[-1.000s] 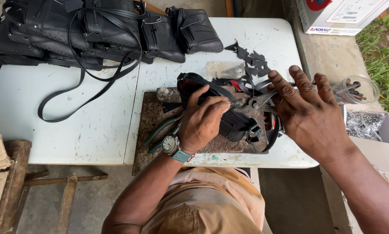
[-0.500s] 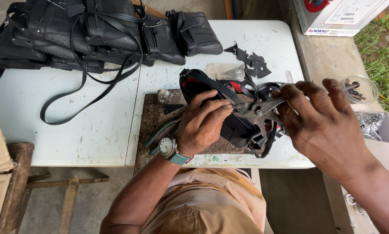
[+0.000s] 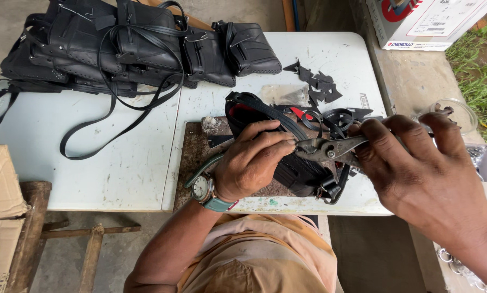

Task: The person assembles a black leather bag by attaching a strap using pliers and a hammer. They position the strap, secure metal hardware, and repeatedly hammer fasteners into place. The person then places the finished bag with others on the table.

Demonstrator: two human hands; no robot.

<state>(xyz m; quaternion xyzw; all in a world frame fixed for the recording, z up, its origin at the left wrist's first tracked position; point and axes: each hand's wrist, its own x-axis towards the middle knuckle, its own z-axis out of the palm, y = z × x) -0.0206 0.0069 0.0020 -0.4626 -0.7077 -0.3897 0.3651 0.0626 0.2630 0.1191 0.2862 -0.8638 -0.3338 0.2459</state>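
Observation:
A small black bag [image 3: 295, 168] with a red lining lies on a brown work board [image 3: 194, 163] at the white table's front edge. My left hand [image 3: 251, 163], with a watch on its wrist, presses down on the bag and pinches its strap. My right hand [image 3: 417, 168] grips the handles of metal pliers [image 3: 330, 147]. The pliers' jaws point left and meet the bag's strap right at my left fingertips.
A pile of finished black bags [image 3: 118, 46] with long straps covers the table's [image 3: 118, 173] far left. Black leather scraps [image 3: 316, 84] lie at the far right. A cardboard box [image 3: 428, 21], a clear bowl [image 3: 452, 111] and a tray of metal fittings [image 3: 479, 157] sit to the right.
My right hand was open over the bag, then closed on the pliers and brought their jaws to the strap. The left hand stayed on the bag.

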